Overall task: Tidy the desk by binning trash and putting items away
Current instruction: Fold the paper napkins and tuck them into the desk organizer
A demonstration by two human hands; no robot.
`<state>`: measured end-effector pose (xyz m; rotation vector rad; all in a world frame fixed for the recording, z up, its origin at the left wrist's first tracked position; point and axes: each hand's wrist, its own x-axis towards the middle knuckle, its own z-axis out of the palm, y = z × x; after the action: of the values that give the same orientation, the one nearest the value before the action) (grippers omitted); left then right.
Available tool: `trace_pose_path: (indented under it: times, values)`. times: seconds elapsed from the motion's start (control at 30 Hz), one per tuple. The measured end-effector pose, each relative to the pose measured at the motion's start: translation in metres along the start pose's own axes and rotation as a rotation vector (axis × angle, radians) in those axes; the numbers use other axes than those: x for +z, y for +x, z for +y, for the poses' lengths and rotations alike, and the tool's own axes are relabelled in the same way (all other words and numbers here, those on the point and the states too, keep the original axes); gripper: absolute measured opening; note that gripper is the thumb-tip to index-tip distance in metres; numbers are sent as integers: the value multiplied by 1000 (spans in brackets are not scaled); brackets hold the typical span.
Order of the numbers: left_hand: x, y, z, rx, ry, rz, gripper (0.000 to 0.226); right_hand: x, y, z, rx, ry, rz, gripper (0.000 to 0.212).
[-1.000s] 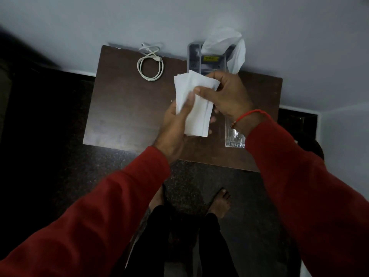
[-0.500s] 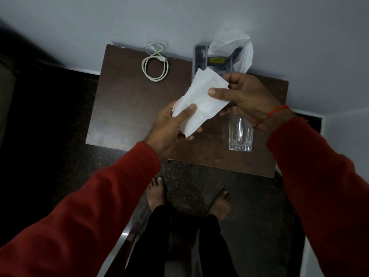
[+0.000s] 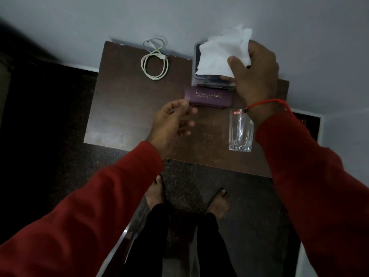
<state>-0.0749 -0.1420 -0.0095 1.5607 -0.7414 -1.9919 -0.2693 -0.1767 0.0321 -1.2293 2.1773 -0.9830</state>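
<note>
- A crumpled white tissue (image 3: 221,54) hangs from the right hand (image 3: 254,74), pinched between thumb and fingers directly over a small grey bin (image 3: 196,76) at the desk's 1 o'clock corner, hard against the wall.
- The tissue looks feather-light, soft and limp; a loose pinch at any edge should hold it, and it seems likely to drift rather than drop straight once let go.
- The left hand (image 3: 172,121) hovers above the desk centre, fingers loosely curled, holding nothing.
- Just beside the left fingertips, toward 12 o'clock, lies a purple spectacle case (image 3: 208,97) lettered "PRINCE OPTICALS", lying just in front of the bin's near side; rigid and smooth, it is probably best gripped across its long sides.
- At 3 o'clock stands an empty clear tumbler (image 3: 240,130) with a red "cello" sticker, upright below the right wrist — fragile, slippery, and safest taken around the middle.
- A coiled white charging cable (image 3: 154,60) rests at 11 o'clock by the wall, well apart from the rest.
- The dark wooden desk (image 3: 123,108) stands on a speckled dark floor.
</note>
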Motion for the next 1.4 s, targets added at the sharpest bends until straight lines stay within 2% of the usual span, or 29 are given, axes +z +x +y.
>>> trace_pose_path:
  times: [0.1,0.2,0.33,0.5,0.7,0.8,0.97,1.07,1.2,1.4]
  values:
    - [-2,-2,-3,9,15,-18,20,9,-1,-1,-77,-121,14,35]
    - [-4,-2,-7,4,22,-4,27,14,-8,-5,-144,-96,3,32]
    - [-4,-3,-10,-13,21,12,33,25,-10,-10,-134,-104,-53,38]
    - [-5,-4,-11,-23,13,4,22,38,3,-13,-85,-192,-122,41]
    - [-7,-4,-12,-32,24,0,30,41,7,-17,-108,-108,34,36]
    - [-7,-1,-11,-32,22,5,30,45,6,-12,-117,-114,41,33]
    - [-7,1,-9,-18,36,5,31,51,10,-3,-95,-227,-163,29]
    - [-8,0,-9,-16,27,7,31,45,0,0,-152,-104,-36,29]
    - [-6,-2,-11,-14,28,-5,32,18,-29,14,-200,35,182,15]
    - [9,-1,-15,20,31,-50,26,-6,-75,70,-17,19,197,14]
